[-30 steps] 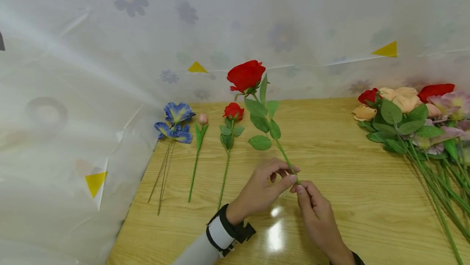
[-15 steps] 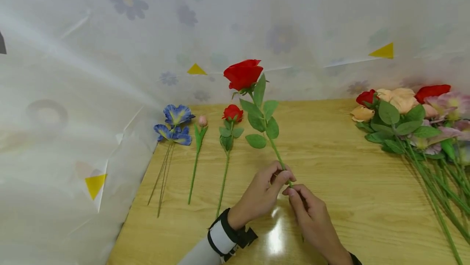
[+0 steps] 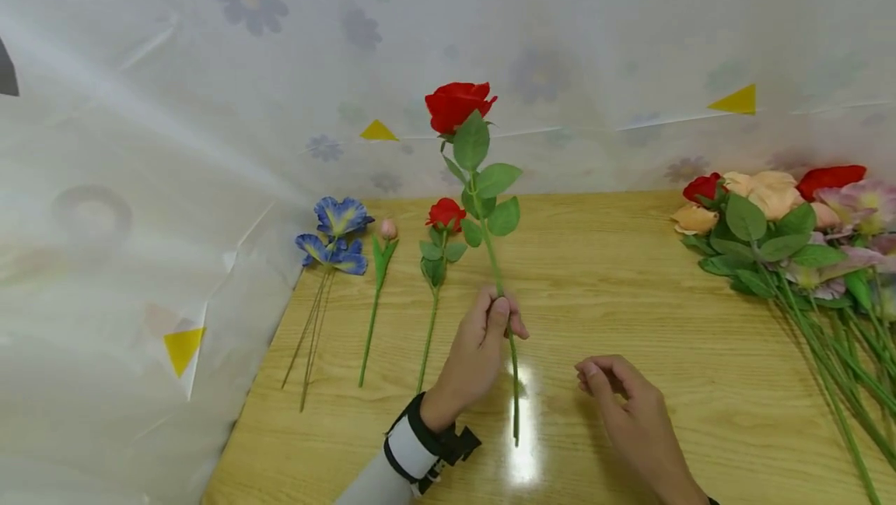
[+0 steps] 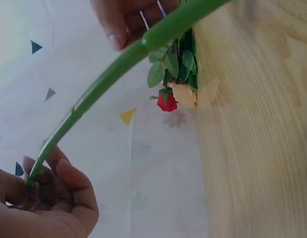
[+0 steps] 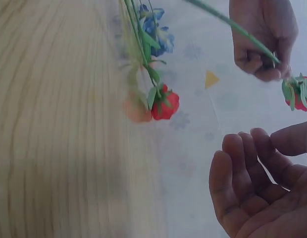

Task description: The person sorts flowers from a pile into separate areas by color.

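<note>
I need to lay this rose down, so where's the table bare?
Widest is the table between the left hand and the flower pile, beyond the right hand. Smaller: between the left sleeve and the table's left edge. Behind that, blue flowers, a tulip and a small rose crowd the left; the pile crowds the right.

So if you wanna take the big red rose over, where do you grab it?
Probably low on the big red rose, at its bare lower stem, coming from the right with the right grip. That part sticks out below the left grip and has no leaves on it; the leaves and bloom are above. It looks thin, so pinch it.
</note>
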### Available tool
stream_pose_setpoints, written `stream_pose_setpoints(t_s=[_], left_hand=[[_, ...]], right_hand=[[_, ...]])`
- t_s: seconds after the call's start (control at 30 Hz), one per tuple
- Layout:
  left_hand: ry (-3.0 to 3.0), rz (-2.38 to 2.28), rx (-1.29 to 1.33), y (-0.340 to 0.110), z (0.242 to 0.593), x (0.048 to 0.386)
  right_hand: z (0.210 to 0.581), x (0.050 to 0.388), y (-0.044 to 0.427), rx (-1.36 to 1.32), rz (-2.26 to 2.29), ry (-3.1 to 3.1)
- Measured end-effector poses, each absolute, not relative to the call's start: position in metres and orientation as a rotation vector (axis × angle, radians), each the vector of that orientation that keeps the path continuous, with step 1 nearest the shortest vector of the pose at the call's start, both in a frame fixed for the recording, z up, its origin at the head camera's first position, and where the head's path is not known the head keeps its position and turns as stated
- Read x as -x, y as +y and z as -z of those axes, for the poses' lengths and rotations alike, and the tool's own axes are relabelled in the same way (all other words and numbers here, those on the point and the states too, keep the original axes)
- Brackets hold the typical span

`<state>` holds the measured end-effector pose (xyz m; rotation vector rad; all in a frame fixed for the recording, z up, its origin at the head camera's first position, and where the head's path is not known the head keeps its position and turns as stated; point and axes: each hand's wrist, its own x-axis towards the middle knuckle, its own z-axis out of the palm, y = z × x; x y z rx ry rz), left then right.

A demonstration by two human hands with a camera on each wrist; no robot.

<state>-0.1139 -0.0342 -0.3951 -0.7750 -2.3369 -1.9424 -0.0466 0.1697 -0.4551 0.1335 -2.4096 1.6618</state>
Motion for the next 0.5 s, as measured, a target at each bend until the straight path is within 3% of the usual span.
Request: stream_pose_setpoints(t_s=[0.27, 0.5], left_hand=[[-2.268, 2.118, 0.515, -0.042, 0.379, 0.108], [-2.216, 2.069, 0.459, -0.056, 0.395, 0.115]], right_hand=[[0.461, 0.049, 0.260, 0.276, -1.211, -2.597], [0.487, 0.042, 0.346, 0.776, -0.972, -2.777]])
